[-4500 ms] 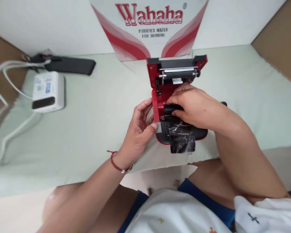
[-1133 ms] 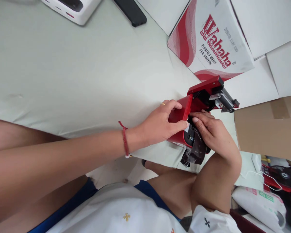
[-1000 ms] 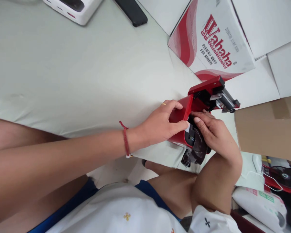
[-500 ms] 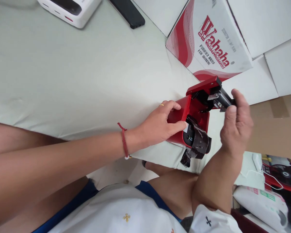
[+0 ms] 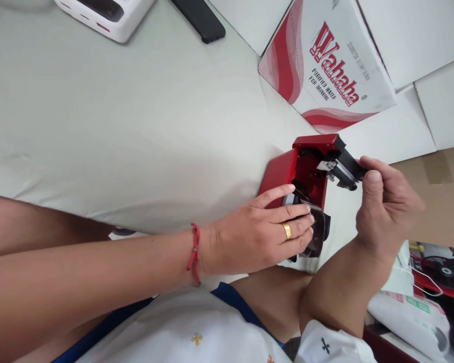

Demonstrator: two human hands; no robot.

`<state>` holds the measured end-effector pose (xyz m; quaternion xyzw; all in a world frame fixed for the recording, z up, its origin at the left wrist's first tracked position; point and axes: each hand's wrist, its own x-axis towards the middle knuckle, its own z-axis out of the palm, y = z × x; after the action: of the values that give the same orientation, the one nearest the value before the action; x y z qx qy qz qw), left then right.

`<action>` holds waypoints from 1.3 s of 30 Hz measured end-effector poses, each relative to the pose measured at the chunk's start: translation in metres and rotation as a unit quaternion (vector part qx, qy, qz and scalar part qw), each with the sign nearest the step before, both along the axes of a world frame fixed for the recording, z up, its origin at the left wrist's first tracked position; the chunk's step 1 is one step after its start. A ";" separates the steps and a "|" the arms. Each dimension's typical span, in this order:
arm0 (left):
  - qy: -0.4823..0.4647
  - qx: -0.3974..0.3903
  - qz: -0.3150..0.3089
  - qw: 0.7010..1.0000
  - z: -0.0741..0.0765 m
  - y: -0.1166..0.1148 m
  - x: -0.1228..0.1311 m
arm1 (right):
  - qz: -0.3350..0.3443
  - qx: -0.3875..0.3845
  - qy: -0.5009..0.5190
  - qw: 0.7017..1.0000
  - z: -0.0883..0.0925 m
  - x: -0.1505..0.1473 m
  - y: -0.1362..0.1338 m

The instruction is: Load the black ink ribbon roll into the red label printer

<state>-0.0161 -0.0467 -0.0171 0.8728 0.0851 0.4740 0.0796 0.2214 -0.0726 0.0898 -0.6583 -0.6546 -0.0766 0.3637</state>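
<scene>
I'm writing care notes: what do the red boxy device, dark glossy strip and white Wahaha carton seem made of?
Red boxy device: probably satin plastic, from its even colour and soft sheen; painted metal is possible.
Dark glossy strip: likely thin plastic film, given its reflections and curve.
White Wahaha carton: apparently matt printed cardboard, by its flat panels.

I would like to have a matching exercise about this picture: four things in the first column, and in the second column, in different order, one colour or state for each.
Column one:
1. Left hand
2. Right hand
3. Lid of the red machine
4. Wahaha box

Column two:
A. raised open
B. wears a gold ring
C. white and red
D. holds the lid

Right pairs: 1-B, 2-D, 3-A, 4-C
</scene>
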 end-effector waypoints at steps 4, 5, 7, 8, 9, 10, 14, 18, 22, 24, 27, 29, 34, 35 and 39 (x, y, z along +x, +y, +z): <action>-0.040 0.003 0.018 0.999 0.000 -0.004 0.000 | -0.026 -0.104 -0.023 0.994 0.019 -0.005 -0.021; -0.045 0.000 0.018 0.999 0.000 -0.004 0.000 | -0.031 -0.142 -0.044 0.988 0.025 -0.006 -0.027; -0.051 -0.005 0.021 0.998 0.000 -0.004 -0.001 | -0.019 -0.214 -0.094 0.972 0.034 -0.009 -0.035; -0.050 -0.007 0.022 0.999 0.000 -0.005 -0.001 | 0.002 -0.243 -0.119 0.963 0.038 -0.012 -0.038; -0.047 -0.010 0.023 0.999 0.000 -0.005 -0.001 | 0.025 -0.266 -0.144 0.953 0.040 -0.014 -0.040; -0.046 -0.014 0.024 0.999 0.000 -0.005 -0.001 | 0.045 -0.281 -0.166 0.944 0.042 -0.017 -0.040; -0.056 -0.055 0.029 0.996 0.003 0.003 -0.003 | 0.063 -0.285 -0.216 0.932 0.043 -0.024 -0.037; -0.001 -0.154 0.024 0.988 0.008 0.021 -0.007 | 0.069 -0.278 -0.189 0.939 0.043 -0.023 -0.034; 0.053 -0.208 0.005 0.977 0.015 0.033 -0.010 | 0.069 -0.275 -0.193 0.939 0.042 -0.021 -0.032; 0.067 -0.210 0.008 0.975 0.019 0.035 -0.010 | 0.071 -0.279 -0.197 0.937 0.041 -0.022 -0.031; 0.072 -0.210 0.015 0.975 0.023 0.036 -0.010 | 0.066 -0.281 -0.188 0.939 0.040 -0.023 -0.030; 0.060 -0.229 0.011 0.971 0.023 0.036 -0.010 | 0.051 -0.278 -0.175 0.943 0.038 -0.023 -0.030; -0.036 -0.363 -0.061 0.929 0.021 0.036 -0.006 | -0.014 -0.248 -0.118 0.962 0.030 -0.020 -0.025; -0.057 -0.401 -0.072 0.912 0.021 0.036 -0.005 | -0.025 -0.245 -0.102 0.964 0.029 -0.019 -0.025; -0.095 -0.536 -0.067 0.837 0.016 0.038 0.001 | -0.017 -0.252 -0.039 0.967 0.027 -0.018 -0.032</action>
<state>-0.0154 -0.0091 -0.0011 0.6482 0.2591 0.4284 0.5737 0.2030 -0.1050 0.1167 -0.7362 -0.6551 0.0590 0.1591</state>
